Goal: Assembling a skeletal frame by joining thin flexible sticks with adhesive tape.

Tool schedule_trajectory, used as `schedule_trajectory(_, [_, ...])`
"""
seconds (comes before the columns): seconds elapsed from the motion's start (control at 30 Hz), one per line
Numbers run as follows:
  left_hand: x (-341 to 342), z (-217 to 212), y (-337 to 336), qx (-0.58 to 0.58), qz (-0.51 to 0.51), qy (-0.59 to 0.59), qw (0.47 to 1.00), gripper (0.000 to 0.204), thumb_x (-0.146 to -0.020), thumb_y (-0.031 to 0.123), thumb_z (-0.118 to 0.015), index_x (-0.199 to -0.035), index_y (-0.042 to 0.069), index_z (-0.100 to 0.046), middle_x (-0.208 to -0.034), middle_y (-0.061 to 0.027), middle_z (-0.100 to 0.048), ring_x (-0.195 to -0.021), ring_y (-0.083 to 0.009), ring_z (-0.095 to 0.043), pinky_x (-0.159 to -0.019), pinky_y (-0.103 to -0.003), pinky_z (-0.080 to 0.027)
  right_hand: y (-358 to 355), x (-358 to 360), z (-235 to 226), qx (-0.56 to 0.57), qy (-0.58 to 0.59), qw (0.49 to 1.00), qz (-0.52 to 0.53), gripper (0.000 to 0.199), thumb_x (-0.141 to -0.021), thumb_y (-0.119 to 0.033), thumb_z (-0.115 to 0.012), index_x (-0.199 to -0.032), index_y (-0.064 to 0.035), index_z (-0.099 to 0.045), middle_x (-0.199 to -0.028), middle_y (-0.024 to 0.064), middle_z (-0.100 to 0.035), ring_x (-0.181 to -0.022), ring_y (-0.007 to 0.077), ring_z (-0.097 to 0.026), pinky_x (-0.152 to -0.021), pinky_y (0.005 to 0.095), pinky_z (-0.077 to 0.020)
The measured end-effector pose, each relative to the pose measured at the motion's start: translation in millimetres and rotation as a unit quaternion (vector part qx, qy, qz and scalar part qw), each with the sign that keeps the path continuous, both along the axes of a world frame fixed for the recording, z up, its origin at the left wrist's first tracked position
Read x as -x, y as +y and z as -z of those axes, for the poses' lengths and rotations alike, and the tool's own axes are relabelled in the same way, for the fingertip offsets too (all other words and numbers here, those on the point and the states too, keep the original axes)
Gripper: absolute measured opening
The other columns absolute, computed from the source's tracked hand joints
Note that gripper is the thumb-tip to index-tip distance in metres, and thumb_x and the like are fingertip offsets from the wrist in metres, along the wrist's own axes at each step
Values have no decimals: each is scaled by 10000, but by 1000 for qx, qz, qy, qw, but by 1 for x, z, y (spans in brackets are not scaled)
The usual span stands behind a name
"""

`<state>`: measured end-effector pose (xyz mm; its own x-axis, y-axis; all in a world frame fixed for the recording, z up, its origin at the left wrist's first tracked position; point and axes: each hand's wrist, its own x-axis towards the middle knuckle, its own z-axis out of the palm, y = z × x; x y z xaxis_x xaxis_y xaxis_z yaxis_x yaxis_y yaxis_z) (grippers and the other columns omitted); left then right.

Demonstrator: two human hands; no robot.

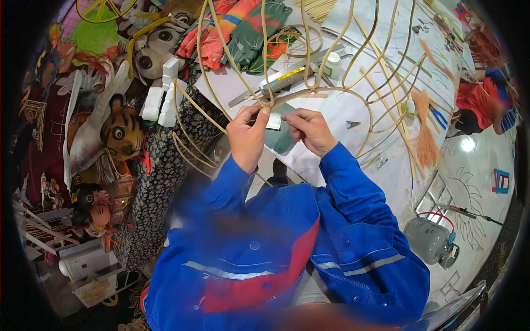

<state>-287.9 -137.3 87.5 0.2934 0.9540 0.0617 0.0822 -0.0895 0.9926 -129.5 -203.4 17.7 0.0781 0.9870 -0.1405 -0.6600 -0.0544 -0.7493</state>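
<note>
A large frame of thin bent bamboo strips (312,52) spreads over the table in looping curves. My left hand (247,137) grips it between thumb and fingertips at a joint where strips meet. Close by on the right, my right hand (313,129) is closed in a pinch, its index finger toward that joint. Whatever it pinches is too small to make out. A small white piece (274,121) shows between my hands; whether either hand touches it I cannot tell. Wrapped joints, such as one binding (313,89), hold the strips together.
Beyond the joint lie a metal ruler-like bar (287,76), a white bottle (333,62) and folded painted cloth (251,33). Rightward are a clip (352,124), raffia-like fibre (424,129), blue-handled pliers (439,117) and a grey gas canister (428,240). A tiger head (122,132) sits left.
</note>
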Motion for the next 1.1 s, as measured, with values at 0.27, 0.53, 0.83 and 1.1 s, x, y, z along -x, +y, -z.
schedule_trajectory(0.27, [0,0,-1,-15,23,22,999,260,-932,154,-706,-1096,-48,-697,-951,-14,-674,-821,-56,-559,-741,-205,-446,28,3,21,79,12,997,18,151,-974,-142,-637,-957,6,-663,-629,-36,-477,-487,47,-363,-454,211,-273])
schedule_trajectory(0.53, [2,7,0,6,21,2,1000,264,-931,153,-704,-1086,-61,-695,-947,-19,-664,-801,-60,-554,-734,-204,-445,-13,8,27,95,-6,995,14,164,-984,-149,-625,-1051,-4,-663,-644,-48,-476,-462,24,-354,-412,196,-233])
schedule_trajectory(0.83, [-3,13,7,-73,-21,47,996,218,-895,136,-699,-989,-60,-709,-920,-100,-679,-796,-141,-617,-701,-260,-492,-53,23,-19,-59,-514,854,58,235,-935,-152,-643,-1102,-3,-714,-976,177,-738,-792,232,-735,-702,307,-557])
schedule_trajectory(1.1, [-12,1,-4,-123,9,26,992,194,-886,144,-720,-983,-25,-722,-876,-88,-680,-744,-138,-604,-659,-263,-475,16,-27,-169,-316,-808,497,16,106,-787,-103,-661,-886,-90,-627,-675,96,-594,-609,297,-629,-533,410,-493])
